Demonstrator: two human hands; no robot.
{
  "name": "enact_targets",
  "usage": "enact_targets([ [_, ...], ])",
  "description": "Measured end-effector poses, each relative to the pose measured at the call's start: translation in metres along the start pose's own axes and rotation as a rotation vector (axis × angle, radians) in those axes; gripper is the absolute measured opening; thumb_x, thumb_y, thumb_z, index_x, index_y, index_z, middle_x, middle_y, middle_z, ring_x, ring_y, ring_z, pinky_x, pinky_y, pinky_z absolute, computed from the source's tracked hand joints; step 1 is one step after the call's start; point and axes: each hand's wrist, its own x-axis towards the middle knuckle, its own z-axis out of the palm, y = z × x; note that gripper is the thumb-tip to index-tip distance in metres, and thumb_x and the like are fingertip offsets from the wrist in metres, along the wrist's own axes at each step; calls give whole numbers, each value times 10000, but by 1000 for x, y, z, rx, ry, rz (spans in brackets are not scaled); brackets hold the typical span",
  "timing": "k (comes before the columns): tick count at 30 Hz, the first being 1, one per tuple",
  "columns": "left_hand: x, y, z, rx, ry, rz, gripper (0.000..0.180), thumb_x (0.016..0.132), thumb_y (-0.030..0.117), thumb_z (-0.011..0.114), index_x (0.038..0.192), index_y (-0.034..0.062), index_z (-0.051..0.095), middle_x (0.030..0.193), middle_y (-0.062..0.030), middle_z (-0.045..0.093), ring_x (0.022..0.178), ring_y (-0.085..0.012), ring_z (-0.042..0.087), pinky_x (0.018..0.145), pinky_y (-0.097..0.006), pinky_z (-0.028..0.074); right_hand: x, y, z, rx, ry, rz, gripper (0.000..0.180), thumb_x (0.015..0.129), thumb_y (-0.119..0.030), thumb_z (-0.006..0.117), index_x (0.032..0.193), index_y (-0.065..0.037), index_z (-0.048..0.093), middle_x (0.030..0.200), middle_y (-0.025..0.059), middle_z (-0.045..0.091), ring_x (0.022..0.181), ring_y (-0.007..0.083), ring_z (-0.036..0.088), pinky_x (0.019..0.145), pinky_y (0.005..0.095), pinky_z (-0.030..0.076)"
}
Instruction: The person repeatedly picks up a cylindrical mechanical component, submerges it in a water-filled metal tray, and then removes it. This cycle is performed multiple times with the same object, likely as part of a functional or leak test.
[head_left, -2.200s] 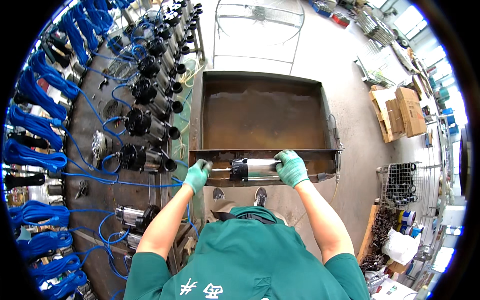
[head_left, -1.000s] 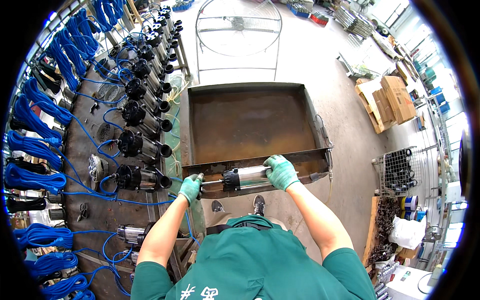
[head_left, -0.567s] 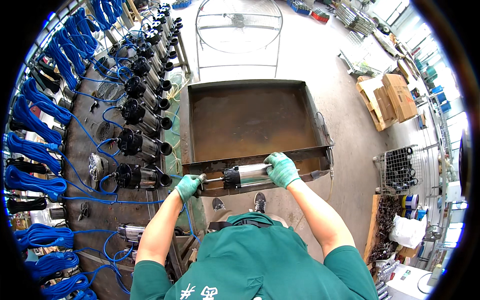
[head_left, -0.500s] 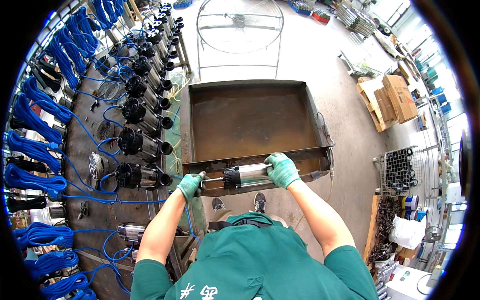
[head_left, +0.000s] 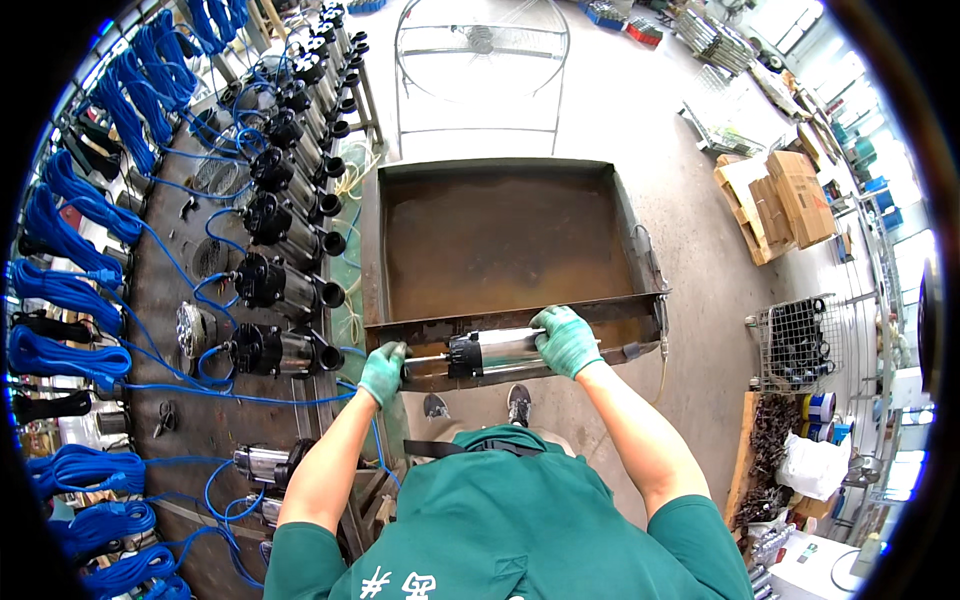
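A submersible pump [head_left: 492,352] with a shiny metal barrel and a black ribbed end lies sideways over the narrow front section of a water tank [head_left: 372,240]. My right hand [head_left: 567,342], in a green glove, is wrapped over the right end of the barrel. From the black end a thin metal shaft [head_left: 428,358] points left. At the shaft's left end my gloved left hand [head_left: 382,373] is closed, with the fingers pinched around the tip. Part of the shaft's tip is hidden by that hand.
On the left, a dark workbench [head_left: 185,420] carries a row of similar pumps [head_left: 270,350] with blue cables. Coiled blue cables [head_left: 70,360] hang along its far left side. Behind the tank stands a large fan [head_left: 482,50]. Cardboard [head_left: 800,200] and a wire basket [head_left: 797,340] are on the right.
My left hand has shifted slightly to the right along the shaft and turned a little. The pump and my right hand have barely moved.
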Motion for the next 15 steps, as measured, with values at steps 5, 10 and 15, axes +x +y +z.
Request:
enact_targets([
  [5, -6, 19, 3, -236, -67, -155, 218, 1080, 297, 578, 1094, 90, 645, 690, -13, 600, 503, -109, 534, 446, -285, 402, -4, 1, 2, 37, 31, 8, 153, 812, -107, 714, 958, -102, 759, 1058, 132, 730, 1057, 337, 676, 952, 441, 550],
  [10, -19, -6, -7, -544, -168, -133, 193, 1090, 292, 587, 1148, 108, 581, 812, -31, 625, 593, -104, 582, 556, -285, 511, -1, -6, -1, 42, 8, 30, 173, 815, -73, 690, 973, -93, 758, 1069, 128, 730, 1067, 338, 672, 961, 439, 552],
  [15, -21, -15, 1, -533, -77, -54, 200, 1102, 272, 559, 1133, 75, 580, 773, -70, 651, 555, -121, 587, 538, -290, 518, 0, -5, -1, 42, 14, 19, 178, 819, -73, 689, 981, -92, 760, 1073, 124, 731, 1063, 331, 675, 958, 435, 554],
])
